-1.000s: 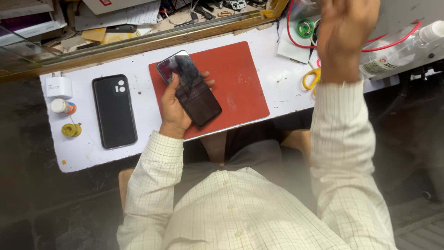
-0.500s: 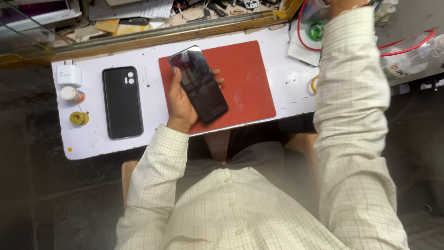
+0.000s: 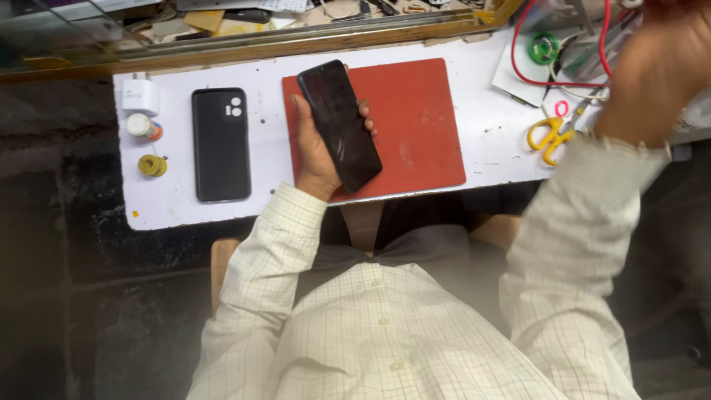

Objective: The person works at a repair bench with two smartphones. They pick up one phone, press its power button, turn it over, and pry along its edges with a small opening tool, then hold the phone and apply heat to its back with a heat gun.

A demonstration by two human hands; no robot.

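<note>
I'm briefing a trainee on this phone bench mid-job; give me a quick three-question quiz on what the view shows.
1. True or false: the left hand holds the dark phone above the red mat.
2. Which lies directly left of the red mat on the white bench? A) yellow-handled scissors B) black phone case C) green spool
3. Fill in: the raised right hand is blurred, so what it holds ____ be told.

Key:
1. True.
2. B, the black phone case; the yellow-handled scissors and green spool lie to the mat's right.
3. Cannot.

Black phone case (image 3: pixel 221 144), white charger (image 3: pixel 140 95), yellow scissors (image 3: pixel 549 136), green spool (image 3: pixel 543 48)
</note>
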